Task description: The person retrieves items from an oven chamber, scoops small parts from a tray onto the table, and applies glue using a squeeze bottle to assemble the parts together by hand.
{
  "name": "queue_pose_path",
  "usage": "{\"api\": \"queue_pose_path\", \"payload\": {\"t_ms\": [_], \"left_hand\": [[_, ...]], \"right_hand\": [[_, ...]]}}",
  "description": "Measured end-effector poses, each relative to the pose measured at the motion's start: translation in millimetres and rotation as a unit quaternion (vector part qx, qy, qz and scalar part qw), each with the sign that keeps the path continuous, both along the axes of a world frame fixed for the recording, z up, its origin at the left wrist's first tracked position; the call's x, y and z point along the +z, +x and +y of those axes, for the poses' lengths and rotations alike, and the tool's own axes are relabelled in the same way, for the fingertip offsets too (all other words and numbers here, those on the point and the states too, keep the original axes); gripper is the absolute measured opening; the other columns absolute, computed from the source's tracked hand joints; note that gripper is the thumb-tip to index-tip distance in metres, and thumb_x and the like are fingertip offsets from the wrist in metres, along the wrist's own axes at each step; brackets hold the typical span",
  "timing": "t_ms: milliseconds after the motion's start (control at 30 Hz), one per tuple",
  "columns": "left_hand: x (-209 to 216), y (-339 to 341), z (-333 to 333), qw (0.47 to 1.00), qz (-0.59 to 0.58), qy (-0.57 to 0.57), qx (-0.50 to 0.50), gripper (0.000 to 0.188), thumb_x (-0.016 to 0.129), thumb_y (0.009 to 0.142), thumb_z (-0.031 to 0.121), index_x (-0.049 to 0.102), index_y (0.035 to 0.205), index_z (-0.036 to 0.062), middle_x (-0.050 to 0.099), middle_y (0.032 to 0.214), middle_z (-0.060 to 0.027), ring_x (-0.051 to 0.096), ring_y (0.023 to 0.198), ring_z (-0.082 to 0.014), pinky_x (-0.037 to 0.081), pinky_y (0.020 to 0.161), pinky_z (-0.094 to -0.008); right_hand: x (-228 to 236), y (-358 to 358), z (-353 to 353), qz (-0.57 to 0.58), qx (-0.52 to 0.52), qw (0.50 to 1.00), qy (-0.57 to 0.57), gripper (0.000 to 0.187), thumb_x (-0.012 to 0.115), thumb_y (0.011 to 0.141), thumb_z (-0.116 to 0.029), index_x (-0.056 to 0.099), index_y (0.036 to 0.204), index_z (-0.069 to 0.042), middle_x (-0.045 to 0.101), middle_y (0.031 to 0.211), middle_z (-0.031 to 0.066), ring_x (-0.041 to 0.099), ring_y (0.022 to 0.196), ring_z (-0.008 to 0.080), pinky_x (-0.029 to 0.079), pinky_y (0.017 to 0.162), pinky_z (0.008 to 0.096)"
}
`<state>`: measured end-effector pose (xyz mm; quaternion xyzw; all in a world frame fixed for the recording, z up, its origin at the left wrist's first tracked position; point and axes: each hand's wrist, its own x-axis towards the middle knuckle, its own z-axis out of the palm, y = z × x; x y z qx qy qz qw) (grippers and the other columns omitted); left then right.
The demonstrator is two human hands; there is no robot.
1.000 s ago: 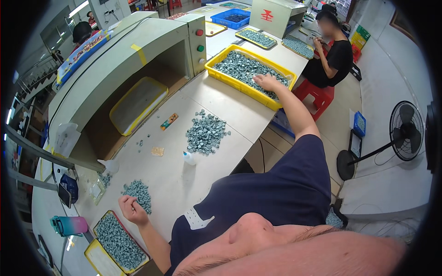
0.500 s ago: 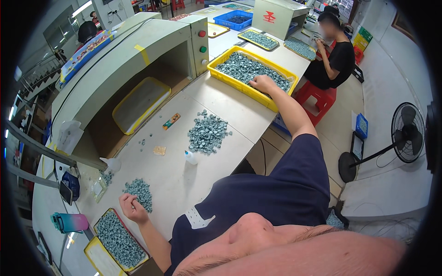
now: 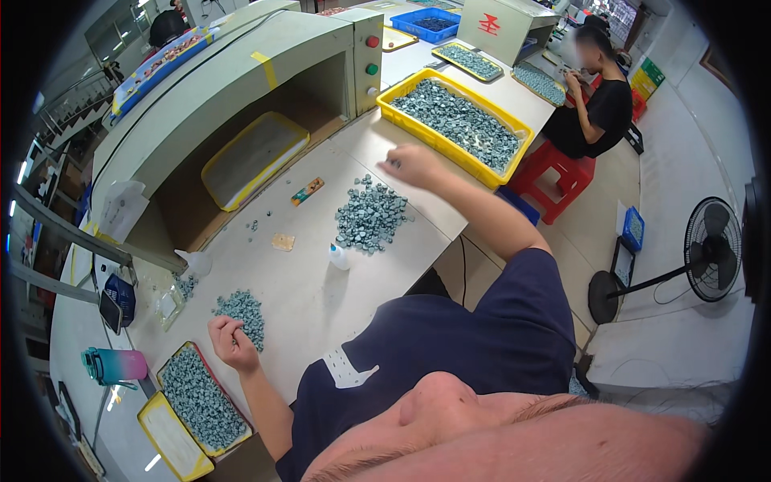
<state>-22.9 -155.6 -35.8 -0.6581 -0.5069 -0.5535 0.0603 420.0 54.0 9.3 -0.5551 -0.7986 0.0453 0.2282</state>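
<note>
My right hand (image 3: 414,167) is over the table between the yellow crate (image 3: 384,110) and a large pile of grey-green stones (image 3: 371,214). Its fingers are pinched together, with small grey-green pieces showing at their tips. Similar stones fill the crate. My left hand (image 3: 233,341) is curled closed beside a smaller pile of stones (image 3: 243,315); what its fingers hold, if anything, is hidden. Below the large pile stands a small white bottle with a blue tip (image 3: 338,257).
Left of my left hand lie a stone-filled tray (image 3: 201,398) and a teal-pink water bottle (image 3: 115,365). A hooded machine (image 3: 225,88) with a yellow-rimmed tray (image 3: 255,161) inside borders the table. A seated person (image 3: 596,100) works at the far right, near a standing fan (image 3: 711,249).
My right hand has come out of the yellow crate and moved left toward the large pile. My left hand stays curled beside the small pile. The whole view has shifted slightly.
</note>
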Motion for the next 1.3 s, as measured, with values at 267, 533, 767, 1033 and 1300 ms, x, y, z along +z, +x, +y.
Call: {"api": "queue_pose_path", "payload": {"t_ms": [267,533,767,1033,1300], "left_hand": [[2,3,1,1.000,0.002,0.008,-0.006,0.019,0.050,0.067,-0.018,0.058,0.074,-0.0018,0.053,0.078,-0.0106,0.053,0.073,-0.0255,0.045,0.065,-0.0318],[2,4,3,1.000,-0.002,0.004,-0.015,0.020,0.050,0.067,-0.018,0.058,0.075,-0.0017,0.053,0.078,-0.0108,0.053,0.074,-0.0256,0.045,0.065,-0.0320],[-3,-3,-1,1.000,-0.003,-0.018,0.009,0.019,0.049,0.069,-0.018,0.057,0.075,-0.0020,0.054,0.079,-0.0116,0.053,0.074,-0.0257,0.045,0.064,-0.0317],[-13,-8,3,0.999,-0.020,-0.015,0.020,0.019,0.047,0.070,-0.019,0.057,0.074,-0.0027,0.054,0.080,-0.0127,0.053,0.071,-0.0250,0.044,0.060,-0.0312],[-21,-6,14,0.999,-0.031,-0.017,0.016,0.017,0.046,0.071,-0.016,0.057,0.073,-0.0029,0.055,0.081,-0.0133,0.054,0.073,-0.0259,0.045,0.062,-0.0322]], "right_hand": [[-35,-53,-36,-0.083,0.194,0.976,0.047,0.034,0.058,0.090,-0.042,0.063,0.086,-0.009,0.057,0.087,0.0086,0.061,0.082,0.0251,0.052,0.068,0.0399],[-47,-42,-34,-0.034,0.258,0.963,0.075,0.032,0.053,0.095,-0.036,0.065,0.108,-0.009,0.061,0.113,0.0123,0.057,0.110,0.0276,0.042,0.096,0.0438],[0,11,-1,0.031,0.130,0.964,0.230,0.027,0.055,0.085,-0.004,0.063,0.111,-0.004,0.066,0.111,0.0131,0.063,0.101,0.0274,0.050,0.088,0.0394],[23,198,37,-0.233,-0.229,0.891,-0.316,0.032,0.062,0.081,-0.011,0.062,0.112,-0.004,0.067,0.097,0.0173,0.068,0.081,0.0315,0.056,0.070,0.0425],[-21,193,88,-0.131,-0.086,0.961,-0.227,0.044,0.067,0.074,-0.009,0.060,0.117,-0.006,0.068,0.096,0.0159,0.068,0.082,0.0296,0.055,0.068,0.0400]]}}
